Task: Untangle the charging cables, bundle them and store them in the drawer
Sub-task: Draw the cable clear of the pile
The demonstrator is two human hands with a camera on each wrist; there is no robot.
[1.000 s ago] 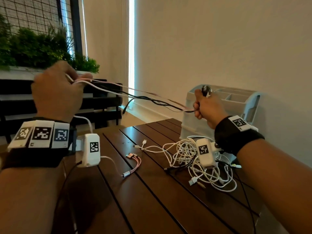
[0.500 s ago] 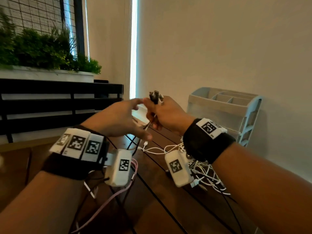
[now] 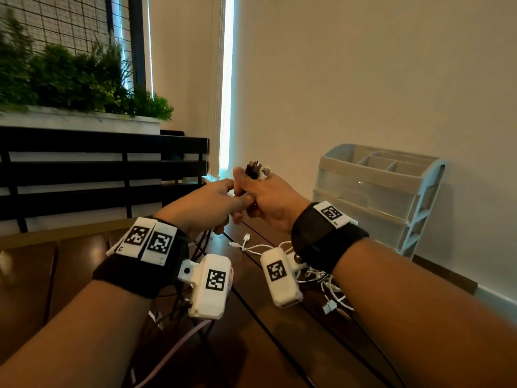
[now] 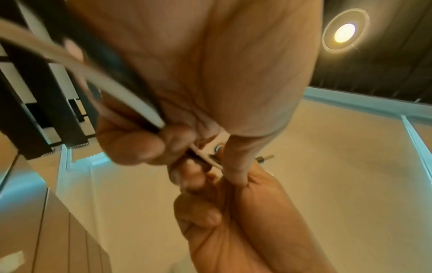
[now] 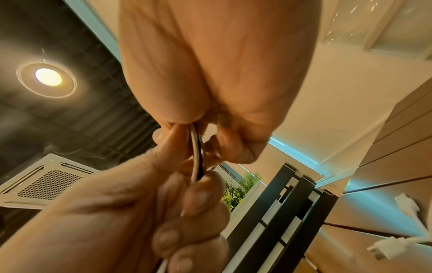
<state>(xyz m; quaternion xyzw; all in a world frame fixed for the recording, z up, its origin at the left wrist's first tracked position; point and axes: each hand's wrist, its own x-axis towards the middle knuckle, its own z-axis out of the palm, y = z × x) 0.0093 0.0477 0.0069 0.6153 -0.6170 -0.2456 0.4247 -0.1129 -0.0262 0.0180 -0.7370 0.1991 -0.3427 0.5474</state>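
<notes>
- Fingers (image 5: 187,195) of the left hand (image 3: 204,207) are curled round a small group of cables, one white cable (image 5: 195,158) and a dark one beside it; in the left wrist view the strands run back across the palm and slack trails down below the wrist.
- Right hand (image 3: 268,204), touching the left at mid-view, has its fingers closed on the same cables just below their plugs (image 3: 256,170), which stick up above the thumb as a dark and white cluster.
- Between the two grips the cables run short and nearly upright, plugs on top, so the long axis lies from the right hand's pinch down into the left fist. My reading: the ends are being lined up before the length is folded into a bundle, and the left hand is the one placed to slide down the strands.
- Tangled white cables (image 3: 330,289) lie on the dark wooden table (image 3: 265,354) under and behind the right wrist, not yet sorted.
- Drawer unit (image 3: 377,203) stands at the far right against the wall, its drawers appearing closed, nearer the right hand.
</notes>
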